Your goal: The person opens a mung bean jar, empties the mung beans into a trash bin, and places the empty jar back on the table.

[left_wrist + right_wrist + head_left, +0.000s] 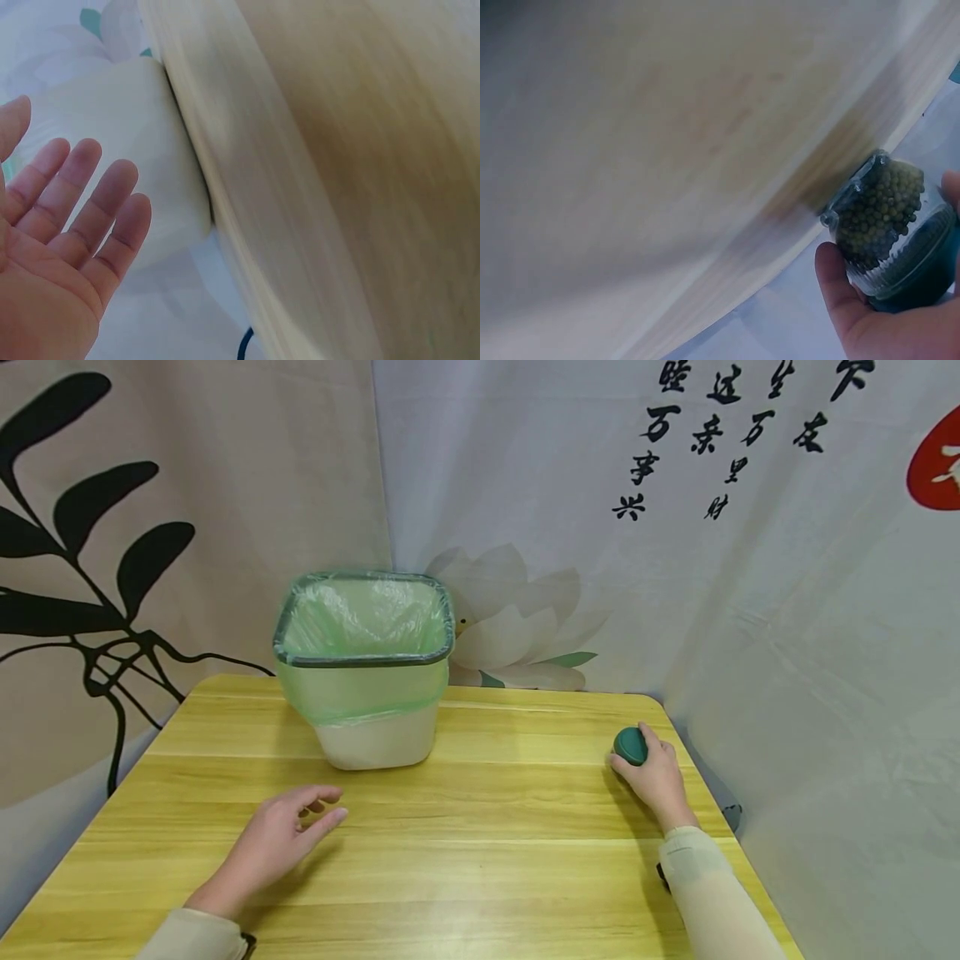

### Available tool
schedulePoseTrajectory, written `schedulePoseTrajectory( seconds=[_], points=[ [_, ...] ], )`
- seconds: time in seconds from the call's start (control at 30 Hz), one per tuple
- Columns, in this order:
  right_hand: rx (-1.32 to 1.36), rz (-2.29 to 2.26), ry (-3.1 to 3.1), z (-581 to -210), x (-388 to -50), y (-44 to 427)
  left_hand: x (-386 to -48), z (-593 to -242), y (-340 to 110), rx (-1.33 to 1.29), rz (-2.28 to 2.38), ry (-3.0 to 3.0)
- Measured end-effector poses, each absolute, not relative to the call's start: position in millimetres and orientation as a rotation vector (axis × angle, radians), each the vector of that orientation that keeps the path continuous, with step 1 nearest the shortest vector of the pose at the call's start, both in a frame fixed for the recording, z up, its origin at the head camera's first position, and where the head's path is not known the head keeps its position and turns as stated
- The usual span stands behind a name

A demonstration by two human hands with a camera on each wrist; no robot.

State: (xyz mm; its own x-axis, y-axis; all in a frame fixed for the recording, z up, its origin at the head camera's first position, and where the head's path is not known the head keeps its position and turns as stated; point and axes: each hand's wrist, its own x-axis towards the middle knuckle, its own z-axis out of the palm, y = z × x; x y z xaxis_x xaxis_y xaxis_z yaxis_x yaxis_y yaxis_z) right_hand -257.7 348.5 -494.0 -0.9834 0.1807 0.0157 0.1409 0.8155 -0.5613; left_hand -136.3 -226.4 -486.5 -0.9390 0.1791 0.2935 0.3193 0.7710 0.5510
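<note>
A clear jar (881,217) of small green beads or beans, with a dark green lid (631,745), is at the right side of the table. My right hand (660,781) grips it, thumb on one side and fingers on the other, as the right wrist view also shows (900,330). Its base is at or just above the tabletop; I cannot tell which. My left hand (277,839) holds nothing, fingers loosely extended above the table in front of the bin; in the left wrist view its palm (45,307) and spread fingers show.
A pale bin (378,743) lined with a green bag (360,689) stands at the back left of the wooden table (480,877). Behind the table hang printed cloths (525,468) with leaves, a flower and writing. The table's right edge runs close to my right forearm.
</note>
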Motion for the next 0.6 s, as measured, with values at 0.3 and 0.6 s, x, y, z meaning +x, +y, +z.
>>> schedulePoseTrajectory(
  seconds=[0.3, 0.6],
  points=[
    [-0.257, 0.900, -2.921, -493.1, -257.0, 348.6, -136.3, -485.9, -222.9, -0.396, -0.926, -2.732],
    [-0.227, 0.877, -2.896, -488.2, -254.0, 348.8, -136.7, -486.8, -218.7, -0.404, -0.950, -2.719]
  ],
)
